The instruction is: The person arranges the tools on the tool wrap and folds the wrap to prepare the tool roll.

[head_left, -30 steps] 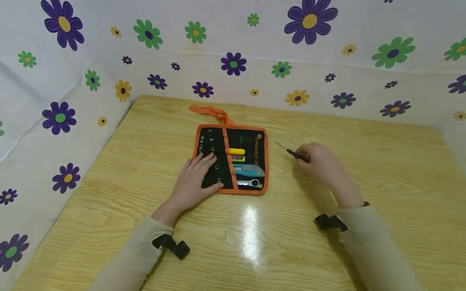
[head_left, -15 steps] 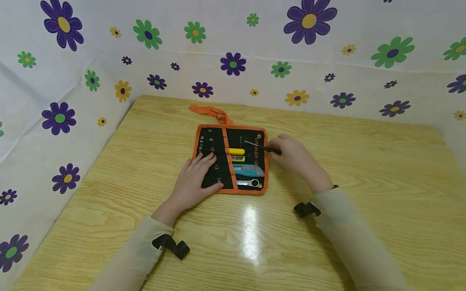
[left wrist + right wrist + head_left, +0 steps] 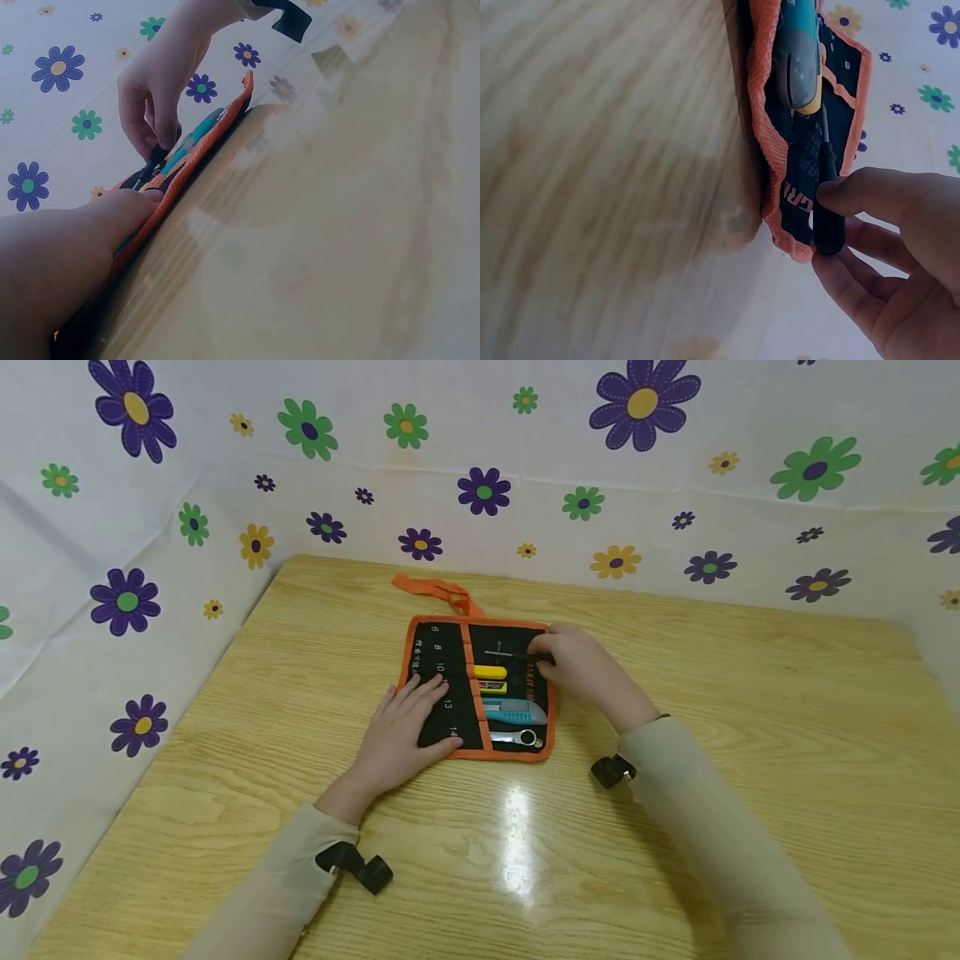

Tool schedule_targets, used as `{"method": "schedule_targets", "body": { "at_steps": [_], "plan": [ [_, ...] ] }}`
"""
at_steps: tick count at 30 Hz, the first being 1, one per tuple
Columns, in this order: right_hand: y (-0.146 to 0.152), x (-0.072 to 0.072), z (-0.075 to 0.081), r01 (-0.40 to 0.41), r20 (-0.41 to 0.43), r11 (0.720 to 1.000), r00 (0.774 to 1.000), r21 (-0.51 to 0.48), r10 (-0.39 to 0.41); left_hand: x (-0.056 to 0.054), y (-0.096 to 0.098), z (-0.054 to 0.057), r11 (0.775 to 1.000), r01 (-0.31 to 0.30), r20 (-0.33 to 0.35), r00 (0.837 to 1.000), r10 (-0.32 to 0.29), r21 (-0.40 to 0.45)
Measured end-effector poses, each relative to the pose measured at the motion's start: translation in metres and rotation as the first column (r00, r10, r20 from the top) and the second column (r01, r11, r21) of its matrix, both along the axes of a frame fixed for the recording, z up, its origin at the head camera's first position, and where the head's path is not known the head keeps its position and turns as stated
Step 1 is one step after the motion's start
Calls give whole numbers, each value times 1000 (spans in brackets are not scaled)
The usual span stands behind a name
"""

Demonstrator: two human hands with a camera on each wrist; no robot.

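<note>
A black tool roll (image 3: pixel 452 652) with orange edging lies unrolled on the table. My left hand (image 3: pixel 393 735) rests on its numbered left half, fingers spread. Over the roll's upper right part, my right hand (image 3: pixel 585 670) pinches a small screwdriver by its black handle (image 3: pixel 827 214) between thumb and fingers. The thin metal shaft (image 3: pixel 501 653) points left toward the orange pocket edge, just above a yellow handle (image 3: pixel 490 672). Below that, a small yellow case (image 3: pixel 492 687), a teal utility knife (image 3: pixel 513 712) and a ring-end wrench (image 3: pixel 517 737) stick out of the pockets.
An orange tie strap (image 3: pixel 431 587) trails from the roll's top edge onto the wooden table (image 3: pixel 750 710). Flower-printed white cloth (image 3: pixel 555 443) hangs behind the table and along its left side. Black straps sit on both sleeves.
My right hand has carried the screwdriver leftward from beside the tool roll to over it, its tip now near the pocket edge. The left hand has stayed in place.
</note>
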State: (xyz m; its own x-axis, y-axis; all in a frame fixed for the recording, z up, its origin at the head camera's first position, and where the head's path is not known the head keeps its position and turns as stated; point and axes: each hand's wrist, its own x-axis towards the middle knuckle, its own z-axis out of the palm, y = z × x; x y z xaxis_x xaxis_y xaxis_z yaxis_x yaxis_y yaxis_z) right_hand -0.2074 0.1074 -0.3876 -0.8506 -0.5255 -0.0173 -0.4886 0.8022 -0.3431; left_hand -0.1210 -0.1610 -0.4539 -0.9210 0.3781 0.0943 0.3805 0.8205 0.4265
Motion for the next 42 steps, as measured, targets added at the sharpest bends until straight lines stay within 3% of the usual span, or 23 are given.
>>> {"method": "schedule_targets", "body": {
  "at_steps": [24, 42],
  "plan": [
    [-26, -18, -6, -42, 13, 994, 999, 99, 41, -1, 0, -2, 1000, 3, -7, 1000, -3, 8],
    [-45, -24, -11, -66, 14, 994, 998, 90, 65, -1, 0, -1, 1000, 5, -16, 1000, -4, 13]
  ]
}}
